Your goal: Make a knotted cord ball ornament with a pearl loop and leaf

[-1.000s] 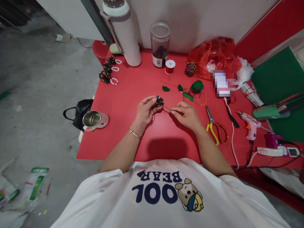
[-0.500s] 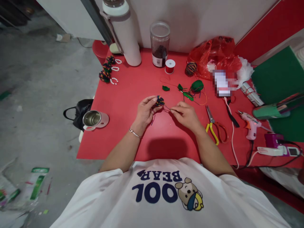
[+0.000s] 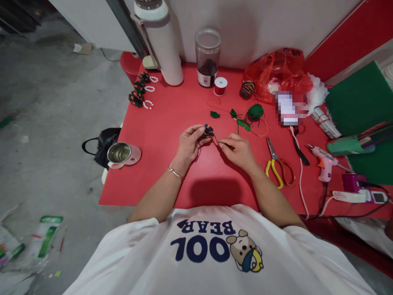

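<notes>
My left hand (image 3: 192, 143) pinches a small multicoloured crocheted piece (image 3: 208, 131) in navy, orange and green yarn. A dark loose yarn tail hangs beneath it. My right hand (image 3: 236, 149) is closed at the fingertips on a thin yarn strand (image 3: 215, 140) that runs to the piece; whether a needle is also in that pinch I cannot tell. Beyond the hands lie a green crocheted leaf (image 3: 215, 114), a second small green piece (image 3: 233, 112), a green-handled crochet hook (image 3: 244, 125) and a green yarn ball (image 3: 255, 111).
Scissors (image 3: 274, 164) and a pink glue gun (image 3: 325, 162) with cables lie on the right. A mug (image 3: 130, 154) stands near the left edge. Along the back are a thermos (image 3: 167, 53), a jar (image 3: 207, 57), a ribbon spool (image 3: 220, 87) and a red plastic bag (image 3: 264, 69).
My right fingertips have moved slightly left, closer to the crocheted piece, and the strand between the hands spans a shorter gap. My left hand keeps its hold.
</notes>
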A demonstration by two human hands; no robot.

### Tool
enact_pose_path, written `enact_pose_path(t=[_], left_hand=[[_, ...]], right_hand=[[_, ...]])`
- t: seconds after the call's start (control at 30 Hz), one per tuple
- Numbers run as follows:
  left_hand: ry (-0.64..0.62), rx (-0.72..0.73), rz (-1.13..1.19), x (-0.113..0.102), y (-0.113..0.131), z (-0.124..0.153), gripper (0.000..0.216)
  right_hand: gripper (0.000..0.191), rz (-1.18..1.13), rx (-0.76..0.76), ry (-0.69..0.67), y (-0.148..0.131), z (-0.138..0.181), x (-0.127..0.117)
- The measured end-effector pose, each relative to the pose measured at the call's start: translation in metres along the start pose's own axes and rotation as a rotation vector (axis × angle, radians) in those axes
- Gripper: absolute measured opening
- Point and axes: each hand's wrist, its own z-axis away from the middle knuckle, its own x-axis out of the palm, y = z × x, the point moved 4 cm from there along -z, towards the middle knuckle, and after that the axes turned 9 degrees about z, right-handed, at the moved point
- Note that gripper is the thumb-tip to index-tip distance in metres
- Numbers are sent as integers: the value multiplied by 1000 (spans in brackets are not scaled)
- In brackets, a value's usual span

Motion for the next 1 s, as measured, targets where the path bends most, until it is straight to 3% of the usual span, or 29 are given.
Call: enact_pose_path(t=[1.0], left_hand=[[-14, -58, -53, 4, -4, 4, 26]], right_hand=[[21, -25, 76, 20, -4, 3, 10]])
